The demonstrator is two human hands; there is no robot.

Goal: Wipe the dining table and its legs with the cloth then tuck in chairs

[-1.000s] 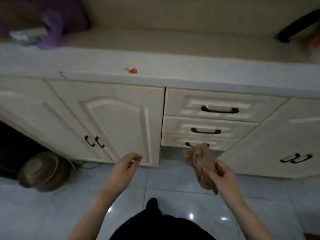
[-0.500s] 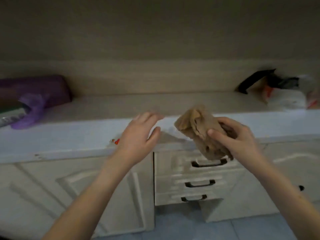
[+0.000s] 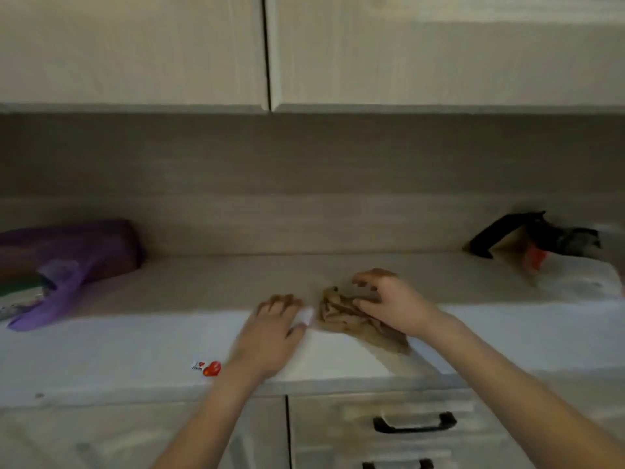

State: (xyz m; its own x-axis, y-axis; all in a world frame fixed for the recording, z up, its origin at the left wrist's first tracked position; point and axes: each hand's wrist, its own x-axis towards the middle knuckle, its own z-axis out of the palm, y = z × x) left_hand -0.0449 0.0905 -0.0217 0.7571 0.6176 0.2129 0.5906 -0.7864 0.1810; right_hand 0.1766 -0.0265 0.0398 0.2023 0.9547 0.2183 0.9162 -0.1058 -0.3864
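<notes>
A person stands at a kitchen table (image 3: 135,350) under wall cupboards (image 3: 135,49), with the brown cloth (image 3: 351,321) now lying crumpled on the top near its front edge. Half a second ago the right hand (image 3: 395,301) carried that cloth in the air in front of the drawers; it has since come down onto the surface. The hand arches over the cloth with its thumb on the fabric and its fingers raised like a claw. Through the motion blur it cannot be told whether the grip still pinches the cloth or has let go. The left hand (image 3: 270,333), raised a moment earlier, now lies flat and relaxed on the table just beside the cloth, grasping nothing, its fingertips against a small white scrap (image 3: 307,314).

The move suggests that the cloth is being put down or regathered here, either before the wiping starts or after it ends.

No dining table, legs or chairs appear in the picture, so progress cannot be judged. A red heart sticker (image 3: 209,367) sits near the left wrist. A purple bag (image 3: 74,255) lies at far left, cut off by the edge. At far right, a black handle (image 3: 493,233) and some pale wrapping beside it are too smeared to identify. Both forearms run out of the bottom of the picture.
</notes>
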